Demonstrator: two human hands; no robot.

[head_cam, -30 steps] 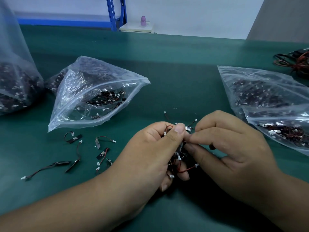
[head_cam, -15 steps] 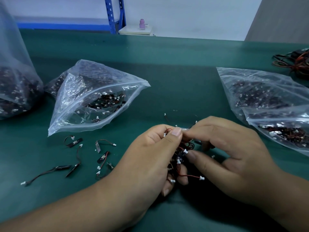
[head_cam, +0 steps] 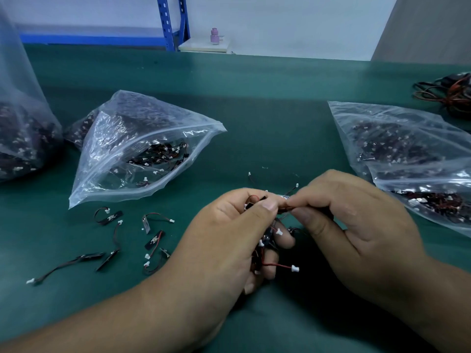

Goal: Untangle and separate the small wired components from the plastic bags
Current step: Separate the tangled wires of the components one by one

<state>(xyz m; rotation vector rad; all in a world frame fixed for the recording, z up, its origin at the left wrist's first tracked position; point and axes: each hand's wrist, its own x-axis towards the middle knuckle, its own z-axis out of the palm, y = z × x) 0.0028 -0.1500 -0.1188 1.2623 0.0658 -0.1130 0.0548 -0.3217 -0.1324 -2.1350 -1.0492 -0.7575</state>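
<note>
Near the front edge of the bench (head_cam: 267, 110), a little right of its middle, the left hand (head_cam: 224, 245) holds a tangle of small wired components (head_cam: 263, 250). Its lower fingers are curled round the bundle, and red wires with white plugs hang out below. Just above, the thumb and forefinger of this hand pinch one end of a single component (head_cam: 281, 208), and the right hand (head_cam: 356, 225) pinches the other end with thumb and forefinger. This component lies with its long axis left to right, between the two thumbs, which almost touch. I judge that the next move is a pull to the right, away from the tangle, so the right hand is the one to draw and the left the one to hold back. To the left of the hands, several freed components (head_cam: 153, 242) lie apart on the bench. Farther, an open plastic bag (head_cam: 142, 149) lies toward the left side, a second bag (head_cam: 407, 149) at the right edge, and a big bag (head_cam: 23, 128) at the left edge, all with many pieces inside
</note>
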